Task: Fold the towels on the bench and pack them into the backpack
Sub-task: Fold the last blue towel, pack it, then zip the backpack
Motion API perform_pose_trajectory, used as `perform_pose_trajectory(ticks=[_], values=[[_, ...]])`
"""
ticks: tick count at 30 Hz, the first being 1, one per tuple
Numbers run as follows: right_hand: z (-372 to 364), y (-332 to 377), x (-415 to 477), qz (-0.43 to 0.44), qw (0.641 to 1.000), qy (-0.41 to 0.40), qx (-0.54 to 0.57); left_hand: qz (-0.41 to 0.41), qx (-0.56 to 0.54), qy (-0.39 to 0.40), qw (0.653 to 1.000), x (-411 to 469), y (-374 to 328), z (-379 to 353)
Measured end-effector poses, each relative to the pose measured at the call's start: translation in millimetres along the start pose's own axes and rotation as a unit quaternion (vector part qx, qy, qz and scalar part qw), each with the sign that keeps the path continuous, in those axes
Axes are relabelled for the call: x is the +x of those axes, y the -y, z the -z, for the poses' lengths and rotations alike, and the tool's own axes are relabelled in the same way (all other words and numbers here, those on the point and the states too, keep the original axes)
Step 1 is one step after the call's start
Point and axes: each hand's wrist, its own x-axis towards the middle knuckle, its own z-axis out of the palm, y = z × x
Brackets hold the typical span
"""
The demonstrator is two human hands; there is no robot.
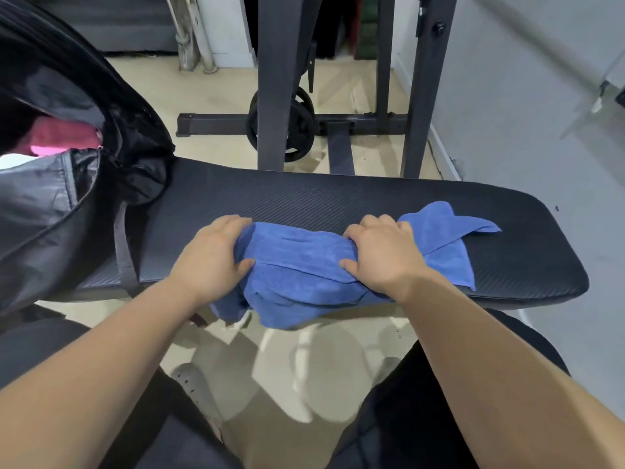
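A blue towel (297,265) lies bunched across the black padded bench (338,198), its near edge hanging over the front and a loose corner spread to the right. My left hand (213,258) grips the towel's left end. My right hand (382,252) grips it right of the middle. An open black backpack (101,137) stands on the bench's left end, with a pink towel (64,137) showing inside.
A dark metal rack (277,79) with a weight plate (297,126) stands on the beige floor behind the bench. A grey wall runs along the right. My knees in dark trousers are below the bench's front edge.
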Motion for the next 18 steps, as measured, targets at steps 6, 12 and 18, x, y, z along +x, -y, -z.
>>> perform_pose_trajectory(ticks=[6, 12, 18], values=[[5, 12, -7, 0.014, 1.000, 0.021, -0.014, 0.012, -0.010, -0.007, 1.000, -5, 6, -4], [11, 37, -14, 0.076, 0.991, -0.010, 0.107, 0.037, -0.141, -0.031, 0.989, -9, -16, 4], [17, 46, -27, 0.037, 0.921, 0.054, 0.384, 0.028, -0.371, 0.080, 0.925, -17, -35, 29]])
